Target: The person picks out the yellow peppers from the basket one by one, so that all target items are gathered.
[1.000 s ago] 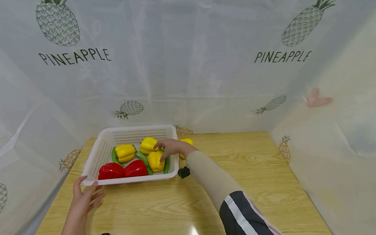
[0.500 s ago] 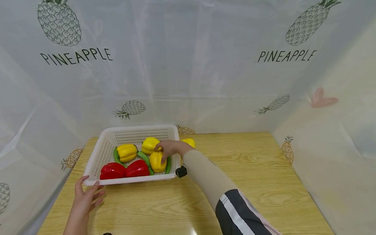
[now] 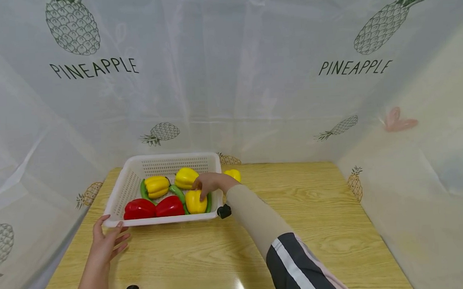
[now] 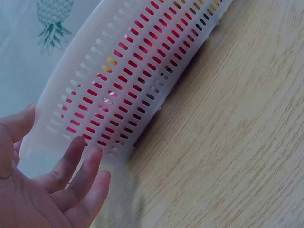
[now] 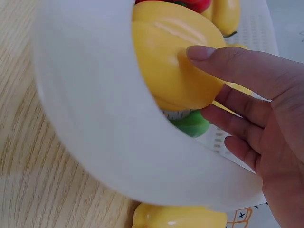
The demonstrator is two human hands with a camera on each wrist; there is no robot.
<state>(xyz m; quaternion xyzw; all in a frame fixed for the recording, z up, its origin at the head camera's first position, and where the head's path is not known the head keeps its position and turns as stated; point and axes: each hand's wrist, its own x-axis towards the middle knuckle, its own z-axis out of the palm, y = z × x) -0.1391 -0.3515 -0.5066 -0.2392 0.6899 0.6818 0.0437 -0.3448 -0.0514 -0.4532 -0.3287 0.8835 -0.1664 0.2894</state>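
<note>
Pinching a yellow bell pepper (image 3: 194, 204) between thumb and fingers of the right hand (image 3: 211, 182), inside the white perforated basket (image 3: 161, 221) near its front right corner. Holding its front left corner with the left hand (image 3: 106, 243) (thumb at the rim, fingers spread near the outer wall). With red bell peppers (image 3: 170, 206), more yellow bell peppers (image 3: 157, 186) and slim green peppers (image 3: 177, 192) also inside, and a lone yellow bell pepper (image 3: 233, 174) outside the right wall.

- We observe a wood-grain table (image 3: 304, 210).
- On it we find a white perforated basket (image 3: 161, 221).
- We note a yellow pepper (image 3: 233, 175) right beside the basket.
</note>
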